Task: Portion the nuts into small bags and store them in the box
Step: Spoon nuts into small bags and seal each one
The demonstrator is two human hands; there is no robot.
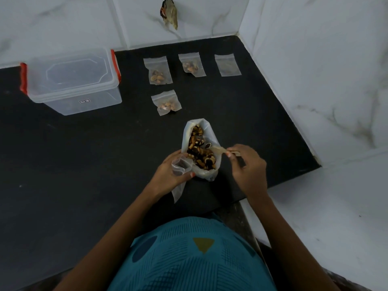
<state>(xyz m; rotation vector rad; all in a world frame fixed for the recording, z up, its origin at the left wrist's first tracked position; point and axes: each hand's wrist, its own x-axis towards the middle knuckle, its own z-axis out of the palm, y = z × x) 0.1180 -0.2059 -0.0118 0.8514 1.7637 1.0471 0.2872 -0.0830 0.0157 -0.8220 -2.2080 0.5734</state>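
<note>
Plastic small bag (181,165) held in left grip (174,173), right grip (247,164) pinching spoon (218,151)

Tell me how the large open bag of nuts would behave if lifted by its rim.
Probably floppy: the large bag is thin, creased film. It may sag and spill, since its mouth gapes over loose nuts.

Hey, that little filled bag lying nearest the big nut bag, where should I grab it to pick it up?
Pinch the small bag by its flat, empty zip end, the edge facing the wall, coming down from above. The nuts are bunched at the near end, so they would likely hang below the grip rather than shift about.
</note>
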